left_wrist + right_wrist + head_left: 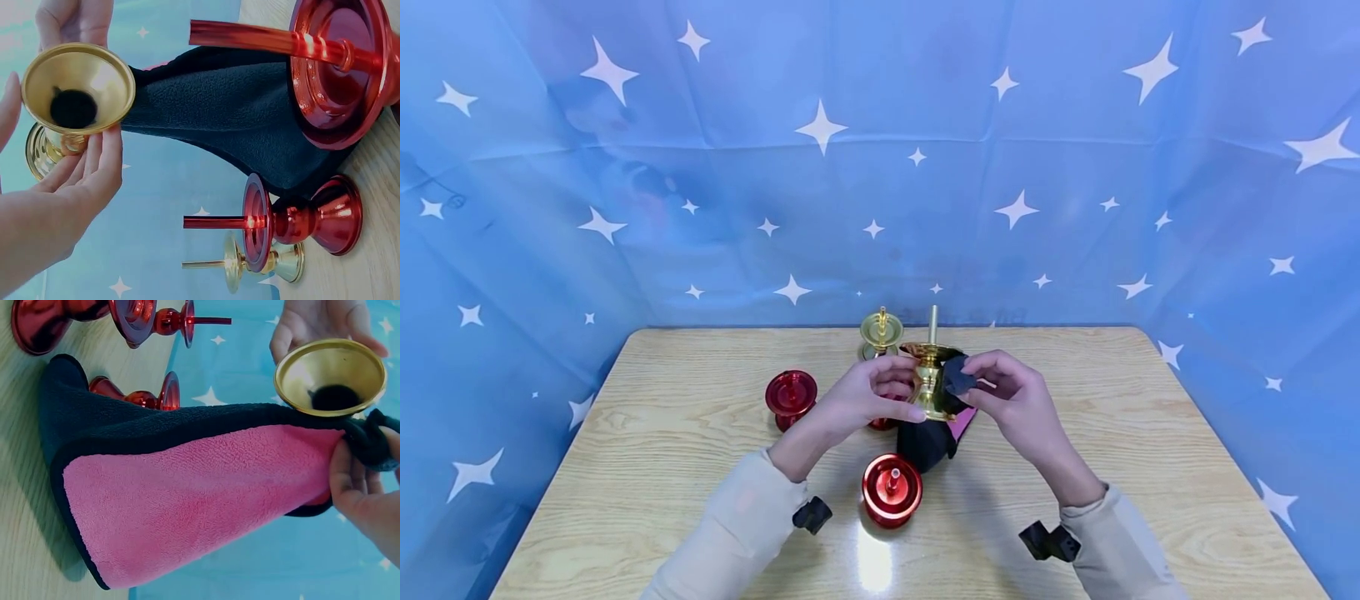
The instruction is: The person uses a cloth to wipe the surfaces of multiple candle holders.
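Note:
My left hand [880, 392] holds a gold candlestick [928, 375] upright above the table, fingers and thumb curled round its stem and base. In the left wrist view the hollow underside of the candlestick [78, 87] faces the camera. My right hand [1011, 396] pinches a bunched part of a cloth [958, 377] against the candlestick's right side. The cloth is dark on one face and pink [200, 500] on the other, and it hangs down to the tabletop.
On the wooden table [700, 500], a red candlestick [792, 396] stands at left and another red candlestick [891, 492] nearer me. A third red one [294, 222] is partly hidden behind my left hand. A second gold candlestick [881, 332] stands farther back, before the starry blue curtain [880, 183].

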